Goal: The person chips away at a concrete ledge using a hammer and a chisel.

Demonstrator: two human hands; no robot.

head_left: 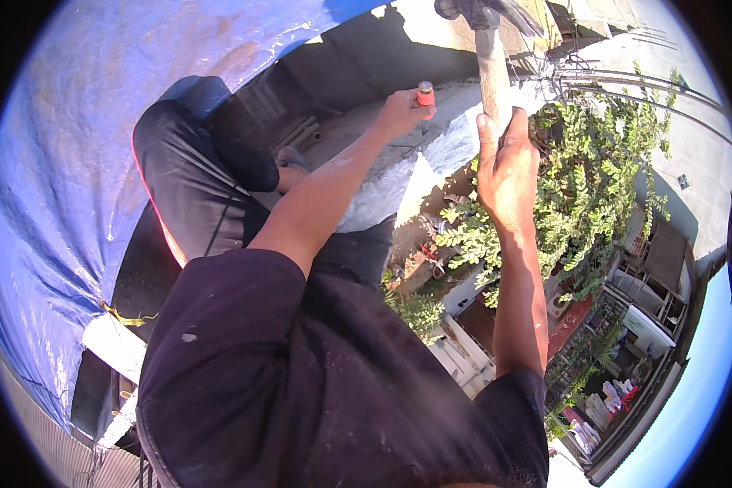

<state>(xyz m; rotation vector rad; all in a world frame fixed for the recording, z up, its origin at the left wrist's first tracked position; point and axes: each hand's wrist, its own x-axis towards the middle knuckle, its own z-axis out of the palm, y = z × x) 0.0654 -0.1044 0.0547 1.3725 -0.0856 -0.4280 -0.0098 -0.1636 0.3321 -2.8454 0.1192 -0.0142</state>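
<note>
My left hand (400, 115) is closed round a chisel (425, 93) with an orange grip and a metal striking end that points up. A thin part of its shaft shows below my fingers, over a rough, whitish concrete ledge (382, 193); whether the tip touches the ledge I cannot tell. Raised to the right, my right hand (510, 171) grips the wooden handle of a claw hammer (491, 69). The hammer's metal head is at the top of the view, above and right of the chisel and apart from it.
A blue tarp (81, 163) hangs along the left. Several bare steel rods (642, 84) stick out at upper right. Leafy branches (573, 175) grow beside my right arm, with a yard and buildings far below. My bent leg (199, 171) and some pipes (305, 130) are near the ledge.
</note>
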